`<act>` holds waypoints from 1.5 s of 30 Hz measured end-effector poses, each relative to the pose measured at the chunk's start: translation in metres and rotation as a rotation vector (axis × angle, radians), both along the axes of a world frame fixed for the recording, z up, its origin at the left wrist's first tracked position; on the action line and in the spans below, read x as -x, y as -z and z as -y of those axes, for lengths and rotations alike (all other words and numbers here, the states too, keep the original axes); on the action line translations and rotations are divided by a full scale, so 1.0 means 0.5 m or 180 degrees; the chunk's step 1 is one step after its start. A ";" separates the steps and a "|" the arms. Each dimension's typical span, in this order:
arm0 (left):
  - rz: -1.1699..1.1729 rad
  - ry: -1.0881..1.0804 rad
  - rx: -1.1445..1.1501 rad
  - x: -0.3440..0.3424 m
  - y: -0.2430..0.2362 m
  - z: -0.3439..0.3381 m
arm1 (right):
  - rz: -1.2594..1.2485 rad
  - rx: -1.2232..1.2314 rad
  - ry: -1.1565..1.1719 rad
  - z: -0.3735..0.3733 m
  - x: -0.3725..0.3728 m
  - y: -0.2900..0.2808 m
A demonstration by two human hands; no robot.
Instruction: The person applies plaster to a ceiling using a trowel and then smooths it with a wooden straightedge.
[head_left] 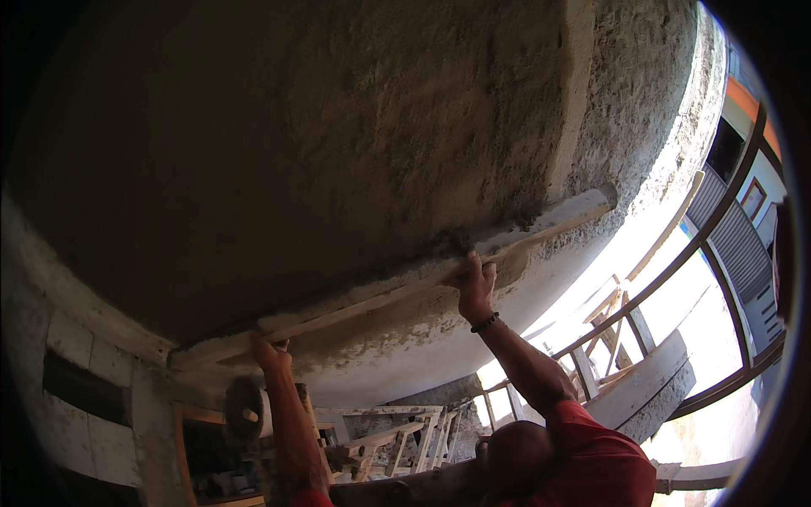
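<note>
A long, pale, plaster-smeared straightedge board [380,296] runs slantwise across the overhead surface, its right end higher in the picture. My left hand [272,353] grips its lower edge near the left end, fingers partly hidden behind it. Further right, my right hand [477,287] is closed on the same edge; a dark beaded bracelet circles that wrist. Dark wet plaster [460,240] has gathered in lumps along the board's upper edge. Above it, the plastered surface [405,127] looks smooth and dark at left, rougher toward the right. Both arms are raised, with red sleeves.
Wooden scaffold pieces [405,444] stand below, between my arms. A round disc-like object [247,409] is beside my left forearm. Block wall [84,380] closes the left side. At right are a curved railing [676,262], leaning boards [646,384] and a corrugated sheet [733,232].
</note>
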State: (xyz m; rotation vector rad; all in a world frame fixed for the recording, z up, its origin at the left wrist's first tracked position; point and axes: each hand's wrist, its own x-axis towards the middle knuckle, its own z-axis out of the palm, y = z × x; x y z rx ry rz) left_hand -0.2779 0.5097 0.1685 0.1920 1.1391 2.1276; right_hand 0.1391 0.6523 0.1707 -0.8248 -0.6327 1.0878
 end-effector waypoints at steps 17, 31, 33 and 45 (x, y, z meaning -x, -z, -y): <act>-0.0124 0.0359 -0.0101 -0.148 -0.140 -0.053 | 0.0028 -0.0028 0.0139 -0.045 -0.146 -0.241; -0.0180 -0.0144 0.0173 -0.102 -0.262 -0.022 | 0.0346 -0.0430 0.0512 -0.052 -0.047 -0.215; -0.0186 -0.0135 0.0225 -0.148 -0.311 -0.041 | 0.0450 -0.0167 0.0397 -0.069 -0.105 -0.286; -0.0148 0.0591 -0.0170 -0.271 -0.512 -0.048 | 0.0342 -0.0868 0.0032 -0.096 -0.229 -0.500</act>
